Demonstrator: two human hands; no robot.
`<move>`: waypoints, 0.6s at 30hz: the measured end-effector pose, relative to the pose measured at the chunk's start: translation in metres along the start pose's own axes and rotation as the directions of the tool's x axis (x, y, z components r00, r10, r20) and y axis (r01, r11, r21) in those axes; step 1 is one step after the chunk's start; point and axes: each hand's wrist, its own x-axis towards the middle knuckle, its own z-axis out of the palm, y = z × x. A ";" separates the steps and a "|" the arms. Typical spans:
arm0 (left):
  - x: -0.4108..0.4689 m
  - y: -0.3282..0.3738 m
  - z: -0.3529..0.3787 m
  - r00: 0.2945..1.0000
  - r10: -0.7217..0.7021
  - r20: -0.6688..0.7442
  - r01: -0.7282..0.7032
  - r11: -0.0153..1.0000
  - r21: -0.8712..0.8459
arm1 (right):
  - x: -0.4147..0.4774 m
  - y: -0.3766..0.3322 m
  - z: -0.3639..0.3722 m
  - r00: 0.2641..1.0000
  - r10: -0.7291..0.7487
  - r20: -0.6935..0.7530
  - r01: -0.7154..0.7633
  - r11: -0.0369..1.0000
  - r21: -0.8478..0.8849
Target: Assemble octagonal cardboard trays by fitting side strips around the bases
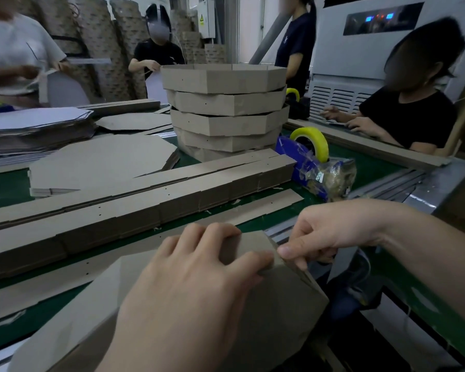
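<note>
- Pressing flat, the left hand pins the base at the table's near edge, fingers spread;
- the right hand pinches the side strip against the base's corner; fitting seems barely begun;
- next, I judge, the strip must fold snugly round each further edge;
- beyond lie spare strips and stacked finished trays.

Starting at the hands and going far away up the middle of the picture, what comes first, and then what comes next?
left hand pressing on the cardboard base → loose flat strip → bundle of side strips → stack of finished trays → person in black at the back
</note>
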 end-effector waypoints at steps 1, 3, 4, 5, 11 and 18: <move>-0.001 -0.002 -0.001 1.000 0.000 -0.004 0.000 1.000 0.000 | 0.002 0.003 0.002 1.000 0.022 -0.013 -0.022 0.999 -0.033; -0.002 -0.004 -0.001 1.000 0.012 0.001 -0.012 1.000 0.012 | 0.006 0.010 0.006 0.999 0.042 -0.022 -0.044 0.997 -0.069; -0.002 -0.004 0.000 1.000 0.019 0.007 -0.019 1.000 0.022 | 0.007 0.012 0.006 0.999 0.033 -0.036 -0.037 0.993 -0.113; -0.002 -0.003 0.001 1.000 0.028 0.007 -0.028 0.999 0.035 | 0.007 0.014 0.004 0.998 0.009 -0.063 -0.019 0.987 -0.160; 0.000 -0.006 0.009 0.995 0.060 0.078 -0.067 0.994 0.089 | 0.010 0.013 0.003 0.914 -0.371 -0.162 0.398 0.898 0.189; 0.000 -0.008 0.009 0.994 0.091 0.064 -0.097 0.991 0.088 | 0.031 0.008 0.009 0.881 -0.474 -0.011 0.374 0.681 0.630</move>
